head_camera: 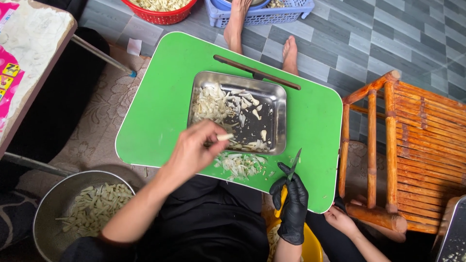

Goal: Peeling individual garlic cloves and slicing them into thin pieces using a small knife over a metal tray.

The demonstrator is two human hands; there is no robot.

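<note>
My bare left hand (194,148) reaches over the near edge of a square steel tray (275,104) and pinches a small pale peeled piece (224,137) between its fingertips. The tray holds several pale peeled pieces and thin skins. My right hand (291,201), in a black glove, grips a small knife (294,162) with its blade pointing up over the green lap table (155,111). A pile of pale peelings (240,165) lies on the green table between my hands.
A steel colander (48,204) of pale strips sits at lower left. A wooden stool (407,145) stands at right, with another person's hand (340,219) near its leg. Two bare feet (264,36), a red basket (160,12) and a blue basket (272,14) lie beyond the table.
</note>
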